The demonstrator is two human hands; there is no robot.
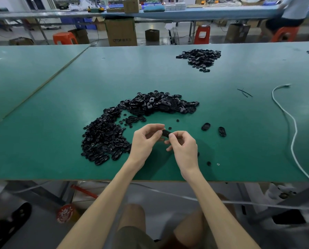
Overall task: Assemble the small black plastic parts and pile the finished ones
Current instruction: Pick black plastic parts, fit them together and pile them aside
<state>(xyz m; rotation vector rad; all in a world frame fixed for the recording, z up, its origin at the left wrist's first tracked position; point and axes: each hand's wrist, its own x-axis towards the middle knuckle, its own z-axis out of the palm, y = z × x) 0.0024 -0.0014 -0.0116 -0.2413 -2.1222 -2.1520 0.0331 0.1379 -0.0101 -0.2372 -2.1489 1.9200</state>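
Note:
My left hand (145,141) and my right hand (183,146) meet over the green table (60,105), both pinching one small black plastic part (166,134) between their fingertips. A large heap of loose black parts (105,137) lies just left of my hands. It curves up into a second heap of oval black pieces (159,103) behind them. Two single oval pieces (206,126) (222,131) lie to the right. A separate pile of black parts (200,57) sits far back on the right.
A white cable (291,126) runs down the table's right side. Thin black ties (244,92) lie near it, and a small ring (218,164) lies by the front edge. Orange stools, cardboard boxes and another bench with a seated person stand behind.

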